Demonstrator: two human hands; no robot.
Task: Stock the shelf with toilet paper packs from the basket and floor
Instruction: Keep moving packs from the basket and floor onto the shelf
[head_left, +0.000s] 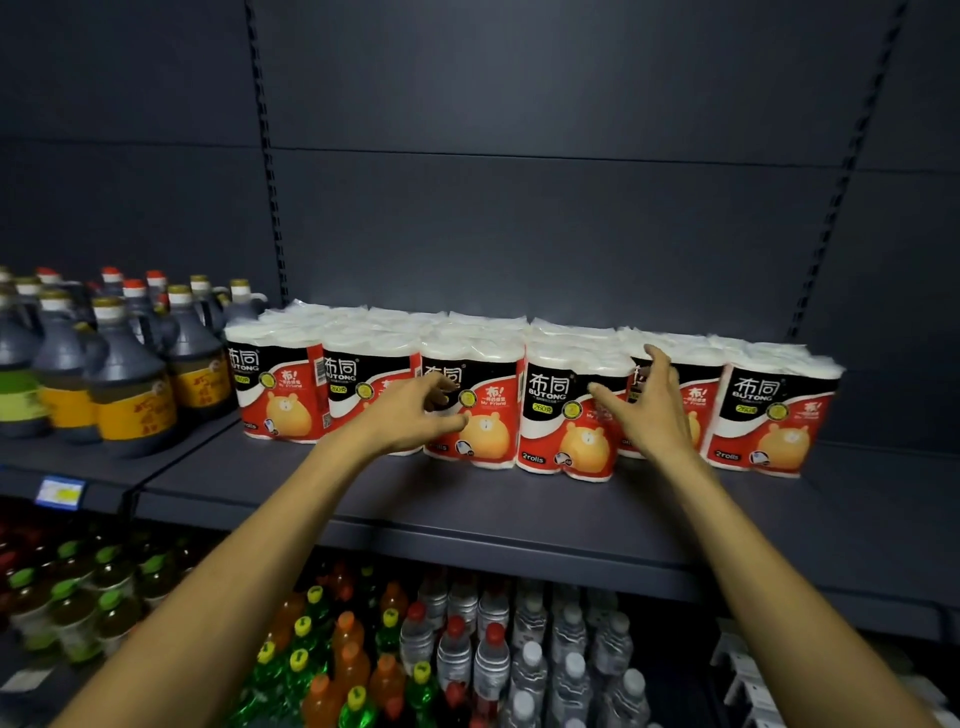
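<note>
At the far left, dark sauce jugs (124, 374) with orange labels are standing on the neighbouring shelf section; their writing is too blurred to read. A blue and yellow price tag (58, 491) is sitting on that shelf's front edge.

On the dark shelf (467, 514), six toilet paper packs (566, 415) are standing in a front row, touching side by side, with more white packs behind them. Each front is showing the Chinese characters 布同 over "BUTONG", a yellow "260g" tag, a "My Friend" line, an orange bear and "2rolls" at the bottom.

The left hand (410, 415) is reaching in front of the second and third packs, its fingers loosely curled and gripping nothing; whether they are touching the wrap cannot be told. The right hand (649, 410) is reaching between the fourth and fifth packs with fingers spread and straight, its thumb lying across the fourth pack's front and its fingertips up by the fifth pack's top.

Below the shelf, drink bottles (332, 654) with green, yellow and orange caps are standing on the left and clear water bottles (519, 649) with red and white caps on the right.
</note>
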